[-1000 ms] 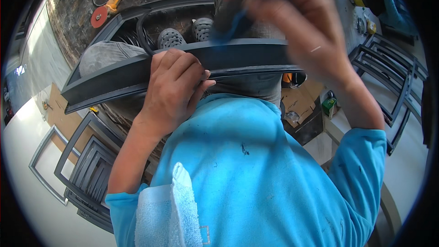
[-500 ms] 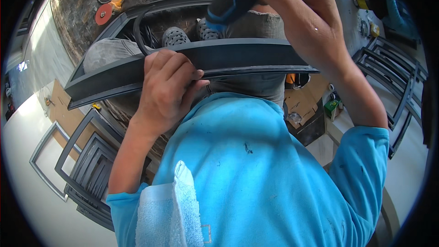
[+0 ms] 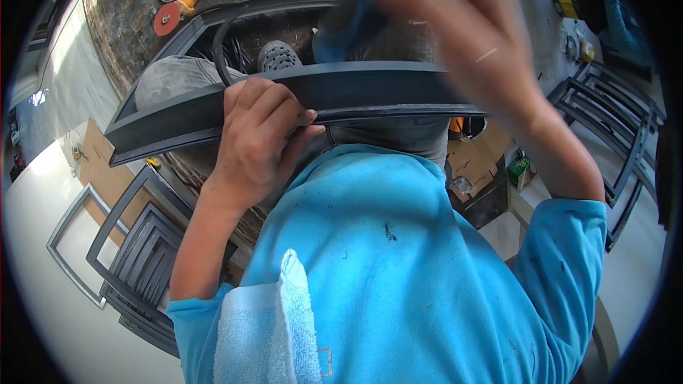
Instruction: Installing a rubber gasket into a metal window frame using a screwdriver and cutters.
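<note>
The left hand (image 3: 260, 139) is closed around the near rail of a dark metal frame (image 3: 377, 92), fingers curled over the top edge and the thumb pressed along its front face; the rail runs out from under that hand to both sides, ending in a corner well off to its left and passing below the right hand (image 3: 455, 35); the right hand is raised above and beyond the rail, blurred, its fingers wrapped around a blue-handled tool (image 3: 356, 18) whose working end I cannot make out; beyond the left hand, past the rail, a black rubber strip (image 3: 220, 46) loops up inside the frame beside a grey perforated shoe (image 3: 277, 57); farther out beyond the left hand an angle grinder (image 3: 181, 11) with an orange disc lies on the dark floor; down and to the left of the left hand a stack of dark frames (image 3: 139, 256) rests on pale flooring; below both hands a white towel (image 3: 284, 327) hangs over the blue shirt (image 3: 413, 256); to the right of the right hand more dark frames (image 3: 619, 121) lie stacked.
</note>
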Available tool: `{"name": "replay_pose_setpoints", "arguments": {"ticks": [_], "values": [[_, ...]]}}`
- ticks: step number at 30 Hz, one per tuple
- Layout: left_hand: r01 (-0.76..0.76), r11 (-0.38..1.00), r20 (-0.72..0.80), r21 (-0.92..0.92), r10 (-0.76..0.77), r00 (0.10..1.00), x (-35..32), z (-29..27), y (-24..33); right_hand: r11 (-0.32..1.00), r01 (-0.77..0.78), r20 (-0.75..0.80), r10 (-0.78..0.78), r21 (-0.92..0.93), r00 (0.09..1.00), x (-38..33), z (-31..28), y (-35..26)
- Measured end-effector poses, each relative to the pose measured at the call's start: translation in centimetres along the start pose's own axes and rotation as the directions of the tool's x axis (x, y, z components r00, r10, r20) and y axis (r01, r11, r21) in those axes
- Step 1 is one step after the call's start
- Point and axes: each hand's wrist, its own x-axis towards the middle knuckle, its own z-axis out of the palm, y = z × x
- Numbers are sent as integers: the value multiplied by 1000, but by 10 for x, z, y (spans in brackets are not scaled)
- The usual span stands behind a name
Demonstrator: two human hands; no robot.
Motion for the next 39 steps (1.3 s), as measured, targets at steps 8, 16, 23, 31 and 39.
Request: {"name": "replay_pose_setpoints", "arguments": {"ticks": [8,16,23,31,39], "values": [[-11,1000,-5,23,12,1000,-2,0,-1,996,61,84,-56,-59,995,1,-3,-5],[27,1000,-3,-1,-27,1000,0,-1,0,907,217,122,-185,-360,975,2,4,8],[44,999,17,10,-44,999,-4,-4,-3,980,-73,257,120,-185,959,-1,3,1],[11,1000,-21,18,-11,1000,-4,-7,-6,944,-7,364,134,-330,922,0,21,-4],[14,1000,9,14,-14,1000,-7,-9,-8,939,159,174,-109,-305,979,8,19,13]]}}
